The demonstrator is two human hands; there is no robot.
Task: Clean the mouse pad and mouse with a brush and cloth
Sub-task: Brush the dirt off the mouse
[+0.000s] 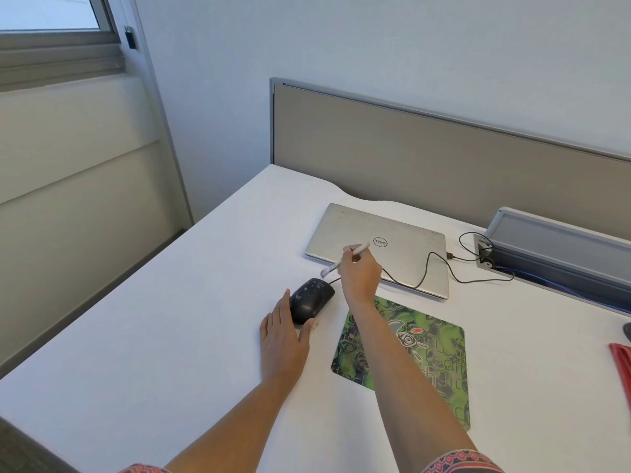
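Note:
A black wired mouse lies on the white desk, left of the green patterned mouse pad. My left hand rests against the mouse's near end, fingers straight along its left side and thumb at its right. My right hand grips a thin white brush, whose bristle tip hangs just above the mouse's far end. A few brown crumbs lie on the desk by my left thumb. A red cloth shows at the right edge.
A closed silver laptop lies behind the mouse, with a black cable running across it to a grey cable tray. A beige partition backs the desk. The desk's left edge drops to the floor.

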